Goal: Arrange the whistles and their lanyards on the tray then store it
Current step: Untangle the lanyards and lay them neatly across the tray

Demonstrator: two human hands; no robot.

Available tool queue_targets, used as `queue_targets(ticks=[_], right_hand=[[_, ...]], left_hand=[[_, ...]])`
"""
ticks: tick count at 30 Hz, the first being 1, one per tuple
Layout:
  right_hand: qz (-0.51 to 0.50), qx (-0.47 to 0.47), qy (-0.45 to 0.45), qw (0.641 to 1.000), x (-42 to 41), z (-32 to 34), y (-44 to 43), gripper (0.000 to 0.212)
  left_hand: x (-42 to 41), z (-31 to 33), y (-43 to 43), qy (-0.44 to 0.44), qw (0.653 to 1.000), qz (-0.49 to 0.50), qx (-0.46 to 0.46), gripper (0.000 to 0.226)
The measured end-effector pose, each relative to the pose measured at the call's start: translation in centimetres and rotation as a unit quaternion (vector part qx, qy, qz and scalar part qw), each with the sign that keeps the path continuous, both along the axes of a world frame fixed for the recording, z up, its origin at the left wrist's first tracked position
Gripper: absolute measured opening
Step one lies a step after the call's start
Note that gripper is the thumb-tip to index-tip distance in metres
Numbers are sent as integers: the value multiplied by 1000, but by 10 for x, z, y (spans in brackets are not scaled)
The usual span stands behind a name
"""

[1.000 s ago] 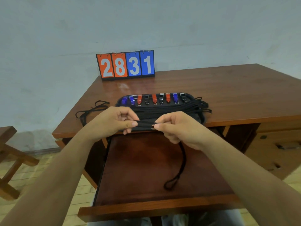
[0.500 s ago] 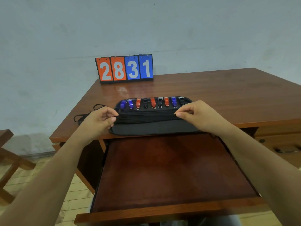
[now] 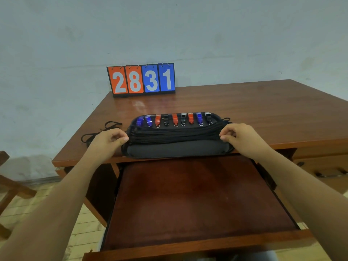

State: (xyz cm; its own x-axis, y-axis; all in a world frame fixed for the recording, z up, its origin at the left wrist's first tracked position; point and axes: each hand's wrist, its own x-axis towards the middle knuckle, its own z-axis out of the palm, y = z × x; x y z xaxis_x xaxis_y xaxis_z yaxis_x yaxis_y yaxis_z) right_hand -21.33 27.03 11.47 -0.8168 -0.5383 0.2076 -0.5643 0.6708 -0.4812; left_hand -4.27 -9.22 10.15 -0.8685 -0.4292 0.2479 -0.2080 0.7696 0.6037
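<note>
a person's left hand (image 3: 107, 140) and right hand (image 3: 243, 137) pinched the two ends of a bundle of black lanyards (image 3: 177, 135) stretched across a dark oval tray (image 3: 177, 150), which sat at the front edge of a wooden desk (image 3: 254, 112). the fingers of both hands were curled in, thumb against forefinger, closed on the cords. beyond the bundle, along the tray's far side, a row of whistles (image 3: 175, 119) in blue, orange and black lay side by side, their rings toward the person. one loose lanyard (image 3: 98, 132) lay on the desk just left of the tray, partly behind the left hand. a pull-out shelf (image 3: 197, 200) stood open below the desk's edge. flip cards (image 3: 143, 80) reading 2831 stood at the back, by the wall.
</note>
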Motion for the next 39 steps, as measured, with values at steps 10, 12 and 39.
queue_targets(ticks=[10,12,39], right_hand=[[-35,14,16,999,-6,-7,-2,15],[-50,12,16,999,-8,-8,-3,17],[-60,-103,37,992,18,7,-52,22]], left_hand=[[-1,-1,-5,-44,999,-16,-19,8],[-2,1,-5,-42,999,-22,-27,10],[8,-25,-69,-105,961,242,-83,40]])
